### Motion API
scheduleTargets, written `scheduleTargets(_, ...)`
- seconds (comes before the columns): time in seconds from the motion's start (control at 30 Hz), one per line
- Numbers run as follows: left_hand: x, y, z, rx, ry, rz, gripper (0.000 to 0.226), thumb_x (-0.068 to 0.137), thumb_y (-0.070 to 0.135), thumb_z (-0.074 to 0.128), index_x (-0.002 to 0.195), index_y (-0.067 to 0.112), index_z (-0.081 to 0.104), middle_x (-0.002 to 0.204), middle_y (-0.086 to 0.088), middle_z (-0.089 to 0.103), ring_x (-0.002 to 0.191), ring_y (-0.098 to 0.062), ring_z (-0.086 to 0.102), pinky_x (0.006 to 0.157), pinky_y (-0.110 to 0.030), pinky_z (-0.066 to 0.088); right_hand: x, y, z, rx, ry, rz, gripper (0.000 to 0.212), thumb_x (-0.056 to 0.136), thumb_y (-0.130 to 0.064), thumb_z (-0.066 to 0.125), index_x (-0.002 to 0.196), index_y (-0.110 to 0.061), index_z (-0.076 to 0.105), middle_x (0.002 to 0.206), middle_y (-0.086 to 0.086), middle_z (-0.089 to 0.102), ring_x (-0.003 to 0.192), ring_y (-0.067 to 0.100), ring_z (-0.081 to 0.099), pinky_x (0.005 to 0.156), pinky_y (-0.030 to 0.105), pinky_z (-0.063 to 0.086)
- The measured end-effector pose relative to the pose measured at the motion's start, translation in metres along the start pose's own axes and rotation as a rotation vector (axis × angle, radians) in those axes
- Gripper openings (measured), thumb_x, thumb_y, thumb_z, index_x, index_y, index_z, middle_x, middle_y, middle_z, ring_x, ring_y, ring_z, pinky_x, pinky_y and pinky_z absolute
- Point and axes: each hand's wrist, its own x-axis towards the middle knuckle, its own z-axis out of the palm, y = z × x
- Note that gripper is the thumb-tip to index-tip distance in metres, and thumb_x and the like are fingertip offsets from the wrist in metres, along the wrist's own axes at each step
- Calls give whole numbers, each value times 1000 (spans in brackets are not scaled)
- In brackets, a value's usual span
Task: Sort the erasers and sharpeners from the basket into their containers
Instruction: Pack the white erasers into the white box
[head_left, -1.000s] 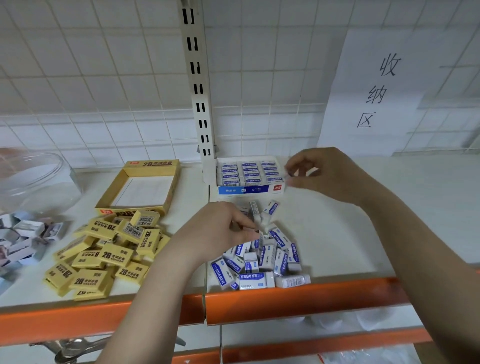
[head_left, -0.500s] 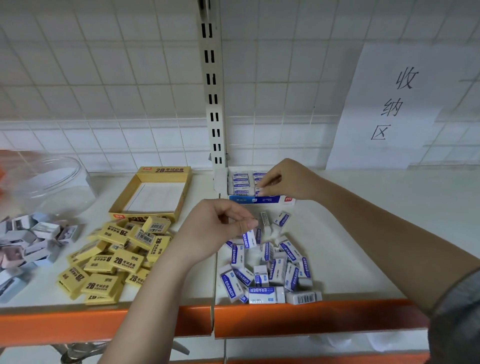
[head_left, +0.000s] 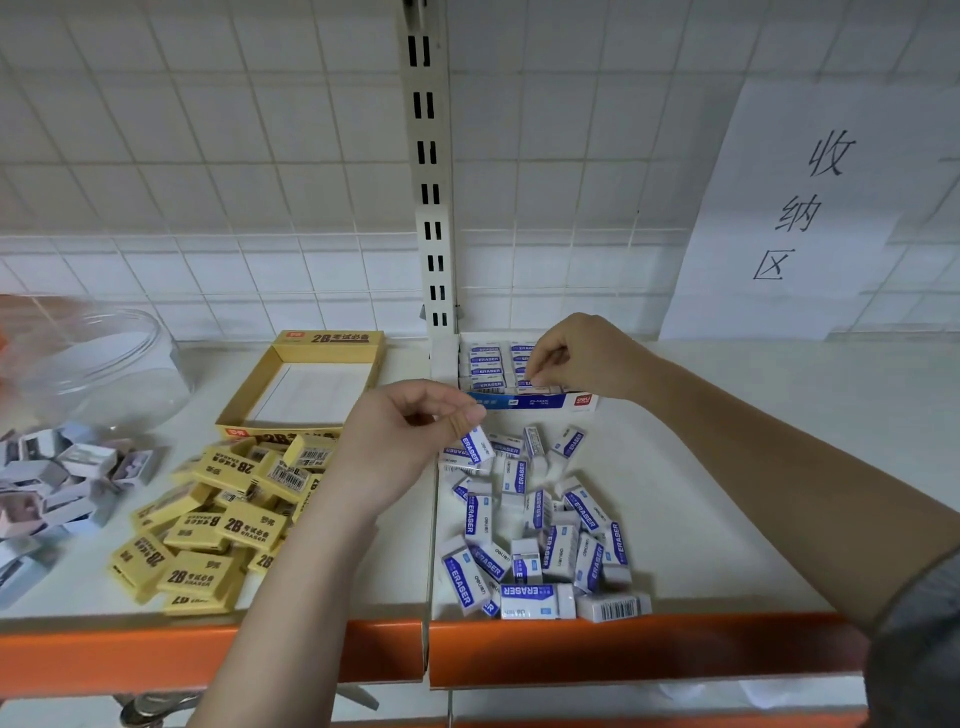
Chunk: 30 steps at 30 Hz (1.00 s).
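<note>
Far left: a clear round plastic tub (head_left: 98, 364) lies on the white shelf (head_left: 727, 467), with a loose heap of small grey and white boxed sharpeners (head_left: 57, 483) just in front of it
Left of centre: an open yellow cardboard tray printed 2B (head_left: 306, 387) stands behind a pile of flat yellow 2B erasers (head_left: 218, 525); the tray floor shows white and bare
Left hand (head_left: 400, 441): raised above the shelf seam, thumb and forefinger pinching one small white eraser with a blue ERASER sleeve (head_left: 475, 447) by its upper end, just above the near pile
Centre right: a loose pile of white and blue sleeved erasers (head_left: 540, 540) spreads down to the orange front lip of the shelf (head_left: 623, 649)
Right hand (head_left: 582, 358): fingers curled over the open blue and white eraser carton (head_left: 530, 401), fingertips (head_left: 532, 371) pinching a white eraser at the front row inside it; rows of sleeved erasers fill the carton's left part
Far right: a white paper sheet with black handwritten characters (head_left: 800, 208) hangs on the tiled wall (head_left: 208, 156)
</note>
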Motion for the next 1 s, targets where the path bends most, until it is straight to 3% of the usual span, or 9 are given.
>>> scheduleTargets(0.13, 9, 5, -3, -10, 121, 0, 4, 75, 20, 75, 76, 23, 72, 72, 4, 71, 69, 0, 63, 67, -6, 46, 1, 1, -1, 40, 76, -32, 9, 85, -10, 67, 90, -15, 73, 89, 0, 70, 78, 8, 62, 67, 11, 46)
scheduleTargets(0.2, 17, 11, -3, -24, 169, -8, 4, 79, 16, 73, 76, 17, 71, 60, 12, 67, 59, 8, 58, 59, -1, 41, 1, 2, -1, 92, 108, -25, 10, 86, -12, 66, 90, -17, 72, 89, -1, 71, 80, 9, 65, 72, 19, 52)
scheduleTargets(0.27, 28, 16, -2, 9, 232, -35, 10, 81, 23, 72, 73, 17, 70, 59, 15, 66, 60, 7, 59, 56, -6, 40, -2, 0, -2, 126, 105, -18, 11, 86, -12, 66, 90, -21, 71, 88, -1, 71, 79, 10, 66, 73, 27, 54)
scheduleTargets(0.4, 45, 17, 4, 82, 319, -82, 24, 80, 41, 71, 70, 20, 65, 72, 5, 69, 62, -5, 61, 56, -19, 40, -15, -17, -6, 549, -46, 11, 22, 82, -17, 72, 97, -31, 64, 85, -7, 72, 74, 8, 68, 59, 17, 50)
scheduleTargets(0.5, 47, 14, 15, 101, 309, -74, 26, 80, 43, 71, 72, 18, 66, 71, 3, 70, 65, -9, 64, 57, -21, 43, -15, -27, -3, 557, -13, 45, 13, 83, -30, 70, 95, -33, 66, 85, -8, 73, 72, 1, 66, 64, 18, 47)
scheduleTargets(0.63, 51, 12, 17, 115, 243, -43, 26, 85, 40, 65, 68, 20, 66, 67, 5, 68, 66, -10, 63, 63, -24, 48, -12, -29, 1, 614, 79, 154, 1, 84, -28, 70, 83, -28, 69, 75, -3, 68, 66, 5, 59, 64, 22, 45)
scheduleTargets(0.77, 66, 11, 5, 369, 140, 46, 18, 90, 30, 61, 87, 17, 73, 81, 5, 67, 73, -5, 57, 60, -16, 40, -7, -20, -7, 687, 109, 246, 22, 91, -11, 58, 112, -12, 66, 66, 3, 60, 57, 10, 50, 54, 19, 41)
scheduleTargets(0.87, 81, 15, -2, 669, -54, 73, 13, 84, 29, 68, 95, 22, 71, 95, 9, 64, 83, -6, 54, 68, -20, 37, -8, -14, -15, 788, 28, 260, 29, 94, 0, 50, 122, 2, 56, 75, 10, 59, 66, 16, 55, 67, 23, 50)
scheduleTargets(1.0, 92, 26, 2, 913, -277, 48, 41, 74, 37, 77, 111, 27, 67, 109, 6, 60, 101, -13, 53, 80, -26, 39, -14, -13, -24, 963, -91, 259, 38, 93, 7, 47, 125, -14, 47, 90, 15, 60, 76, 20, 64, 75, 31, 58)
